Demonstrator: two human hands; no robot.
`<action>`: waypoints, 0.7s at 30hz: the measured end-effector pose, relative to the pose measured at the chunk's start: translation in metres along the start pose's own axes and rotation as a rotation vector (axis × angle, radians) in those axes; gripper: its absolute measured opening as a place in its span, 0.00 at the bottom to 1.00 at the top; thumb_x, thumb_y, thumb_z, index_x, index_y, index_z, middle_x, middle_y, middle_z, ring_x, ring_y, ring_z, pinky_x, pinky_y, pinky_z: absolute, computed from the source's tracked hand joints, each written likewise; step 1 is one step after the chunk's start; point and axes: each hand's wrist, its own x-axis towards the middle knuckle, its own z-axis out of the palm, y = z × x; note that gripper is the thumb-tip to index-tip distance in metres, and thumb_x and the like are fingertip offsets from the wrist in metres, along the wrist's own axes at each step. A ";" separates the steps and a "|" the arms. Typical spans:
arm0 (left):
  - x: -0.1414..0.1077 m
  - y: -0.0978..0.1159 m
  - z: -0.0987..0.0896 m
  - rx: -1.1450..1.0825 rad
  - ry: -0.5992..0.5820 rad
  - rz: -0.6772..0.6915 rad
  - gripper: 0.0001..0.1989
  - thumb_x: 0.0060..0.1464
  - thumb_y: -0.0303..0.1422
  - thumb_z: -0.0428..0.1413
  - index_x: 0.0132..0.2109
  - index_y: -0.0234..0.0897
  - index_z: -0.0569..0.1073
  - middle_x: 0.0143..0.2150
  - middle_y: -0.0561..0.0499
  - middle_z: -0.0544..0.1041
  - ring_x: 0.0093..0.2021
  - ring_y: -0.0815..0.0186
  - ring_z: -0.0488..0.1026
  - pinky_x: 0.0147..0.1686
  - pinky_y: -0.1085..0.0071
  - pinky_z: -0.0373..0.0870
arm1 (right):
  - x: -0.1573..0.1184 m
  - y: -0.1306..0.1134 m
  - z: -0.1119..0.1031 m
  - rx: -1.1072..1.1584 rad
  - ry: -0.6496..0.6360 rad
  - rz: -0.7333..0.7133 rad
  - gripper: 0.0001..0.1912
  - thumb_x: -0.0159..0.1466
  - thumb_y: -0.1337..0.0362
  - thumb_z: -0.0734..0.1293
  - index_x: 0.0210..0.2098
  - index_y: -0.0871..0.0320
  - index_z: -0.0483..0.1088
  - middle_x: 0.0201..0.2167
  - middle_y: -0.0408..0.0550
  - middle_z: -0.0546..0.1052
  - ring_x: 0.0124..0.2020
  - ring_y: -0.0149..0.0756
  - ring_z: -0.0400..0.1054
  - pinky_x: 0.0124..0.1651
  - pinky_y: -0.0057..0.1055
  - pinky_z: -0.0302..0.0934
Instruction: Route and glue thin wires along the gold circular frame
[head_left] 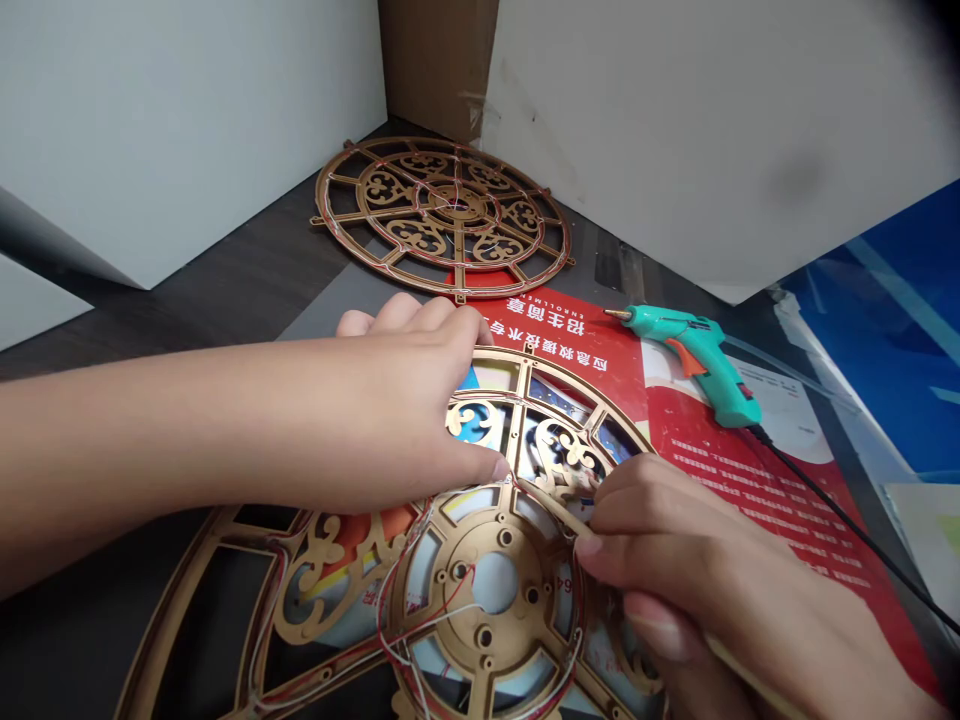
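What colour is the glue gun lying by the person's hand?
The glue gun is teal with an orange trigger, shown best in the head view.

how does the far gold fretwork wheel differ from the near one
The far gold fretwork wheel shows whole on the dark floor; the near wheel sits partly covered on a red poster. Far openings look bare; near ones show coloured panels. Both carry red and white wires.

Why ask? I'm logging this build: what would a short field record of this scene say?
left hand: resting on a gold ornate wheel frame
right hand: pinching a thin wooden stick over that frame
on frame: red and white wires
nearby: teal hot glue gun on a red printed poster
behind: another gold wired wheel frame
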 end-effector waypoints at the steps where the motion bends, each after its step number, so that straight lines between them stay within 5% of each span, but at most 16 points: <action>1: 0.000 0.001 -0.001 0.026 -0.026 -0.012 0.32 0.51 0.55 0.68 0.57 0.43 0.78 0.55 0.46 0.78 0.61 0.40 0.74 0.67 0.39 0.70 | 0.002 0.000 0.002 -0.019 -0.010 -0.021 0.19 0.75 0.40 0.74 0.44 0.48 0.82 0.38 0.52 0.84 0.43 0.52 0.83 0.43 0.41 0.83; 7: 0.002 0.005 -0.006 0.063 -0.071 -0.032 0.34 0.50 0.59 0.68 0.57 0.45 0.77 0.57 0.45 0.79 0.61 0.38 0.75 0.65 0.40 0.72 | -0.012 0.013 0.001 -0.113 -0.069 -0.145 0.13 0.76 0.45 0.75 0.45 0.47 0.82 0.36 0.49 0.84 0.40 0.49 0.82 0.41 0.40 0.81; 12: 0.001 0.002 -0.003 0.066 -0.060 -0.036 0.35 0.50 0.59 0.68 0.59 0.46 0.77 0.58 0.45 0.80 0.63 0.38 0.76 0.65 0.44 0.72 | -0.024 0.016 0.000 -0.103 -0.041 -0.332 0.09 0.82 0.61 0.65 0.49 0.51 0.78 0.36 0.46 0.86 0.39 0.43 0.84 0.38 0.35 0.80; 17: 0.002 0.001 -0.003 0.051 -0.051 -0.031 0.36 0.49 0.59 0.67 0.59 0.46 0.77 0.58 0.45 0.80 0.63 0.38 0.76 0.66 0.46 0.71 | -0.019 0.001 -0.003 0.011 -0.047 0.007 0.09 0.79 0.72 0.63 0.51 0.52 0.72 0.40 0.44 0.87 0.36 0.34 0.84 0.41 0.27 0.80; 21: 0.001 0.003 -0.006 0.069 -0.084 -0.044 0.36 0.50 0.58 0.67 0.61 0.47 0.77 0.57 0.46 0.79 0.62 0.39 0.75 0.64 0.45 0.72 | -0.015 -0.004 -0.008 0.116 -0.016 0.069 0.09 0.77 0.71 0.66 0.49 0.50 0.72 0.38 0.41 0.87 0.39 0.31 0.85 0.41 0.20 0.79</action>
